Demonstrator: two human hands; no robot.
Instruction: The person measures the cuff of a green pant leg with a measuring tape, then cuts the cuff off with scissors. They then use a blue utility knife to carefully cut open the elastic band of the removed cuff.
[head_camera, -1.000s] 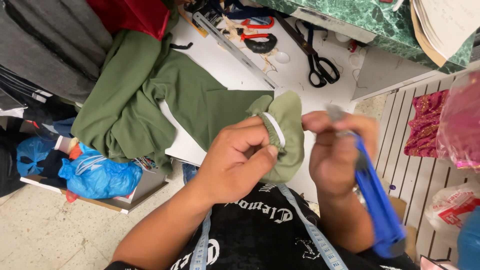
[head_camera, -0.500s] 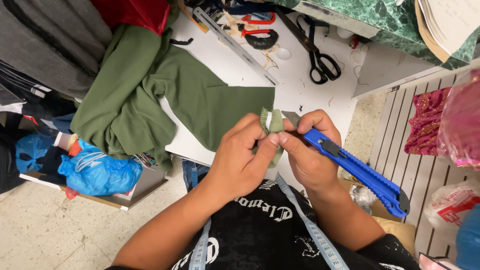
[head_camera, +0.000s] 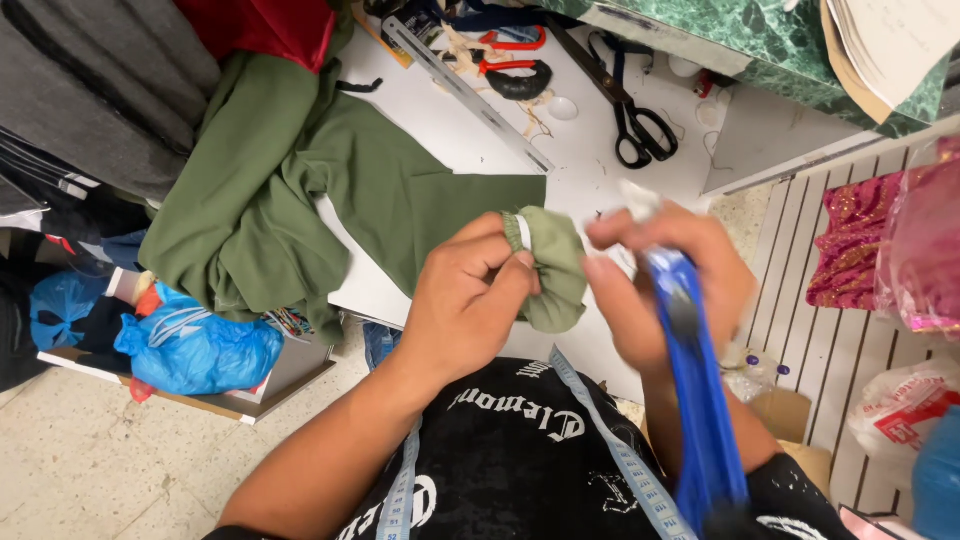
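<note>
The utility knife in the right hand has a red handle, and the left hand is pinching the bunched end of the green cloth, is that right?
Not quite. The utility knife in the right hand has a blue handle, not red, as the head view shows. The rest holds: the left hand pinches the bunched end of the green cloth.

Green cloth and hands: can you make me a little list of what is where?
left hand: pinches the bunched end of the green cloth
right hand: grips a blue utility knife, blurred
cloth: rest lies across the white table
table also holds: black scissors, metal ruler
around neck: measuring tape
floor, left: blue plastic bag
</note>
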